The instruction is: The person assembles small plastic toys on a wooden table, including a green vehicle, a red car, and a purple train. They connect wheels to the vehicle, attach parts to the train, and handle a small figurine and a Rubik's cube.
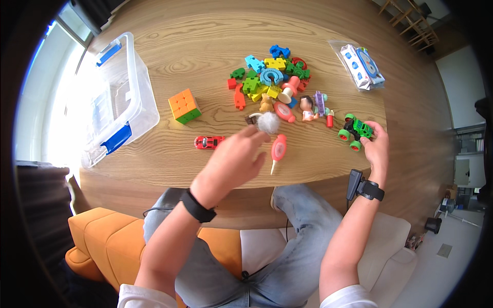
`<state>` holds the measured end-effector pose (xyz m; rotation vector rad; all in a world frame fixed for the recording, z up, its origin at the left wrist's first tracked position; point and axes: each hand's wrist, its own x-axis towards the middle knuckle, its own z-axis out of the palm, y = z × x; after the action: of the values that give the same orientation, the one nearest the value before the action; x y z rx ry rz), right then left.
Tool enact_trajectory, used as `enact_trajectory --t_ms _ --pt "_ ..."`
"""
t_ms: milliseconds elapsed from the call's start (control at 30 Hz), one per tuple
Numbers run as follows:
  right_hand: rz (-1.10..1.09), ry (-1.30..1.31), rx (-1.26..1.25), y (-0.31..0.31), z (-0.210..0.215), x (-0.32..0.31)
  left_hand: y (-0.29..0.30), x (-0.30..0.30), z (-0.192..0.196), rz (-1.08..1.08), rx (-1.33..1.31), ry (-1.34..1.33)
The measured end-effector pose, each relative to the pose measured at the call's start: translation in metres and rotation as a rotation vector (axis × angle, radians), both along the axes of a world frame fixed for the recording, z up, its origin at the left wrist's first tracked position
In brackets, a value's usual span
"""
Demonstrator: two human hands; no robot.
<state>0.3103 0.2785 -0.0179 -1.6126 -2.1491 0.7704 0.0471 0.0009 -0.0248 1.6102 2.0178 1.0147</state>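
Green truck (pixel 362 129) held by right hand (pixel 378 148), four o'clock from toy pile (pixel 251 84), wheels (pixel 343 135) likely left free; left hand (pixel 230 163): grip cannot be told.

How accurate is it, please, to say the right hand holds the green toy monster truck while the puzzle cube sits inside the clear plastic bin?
The right hand does hold the green toy monster truck, but in the head view the puzzle cube sits on the wooden table, right of the clear plastic bin, not inside it.
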Motion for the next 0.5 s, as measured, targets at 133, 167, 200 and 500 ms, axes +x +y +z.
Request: enact_trajectory --t_ms 133,167,200,500 --pt "0.028 0.025 -0.056 -0.008 0.009 -0.004 0.010 0.030 -0.013 0.003 -0.161 0.128" --pt "0.038 0.011 -0.079 -0.010 0.013 -0.005 0.013 0.033 -0.018 0.015 -0.184 0.140" --pt "0.047 -0.005 -0.102 -0.013 0.017 -0.005 0.015 0.037 -0.021 0.049 -0.161 0.181" --pt "0.179 0.058 -0.427 -0.028 0.036 -0.009 0.022 0.044 -0.039 0.094 -0.282 0.270"
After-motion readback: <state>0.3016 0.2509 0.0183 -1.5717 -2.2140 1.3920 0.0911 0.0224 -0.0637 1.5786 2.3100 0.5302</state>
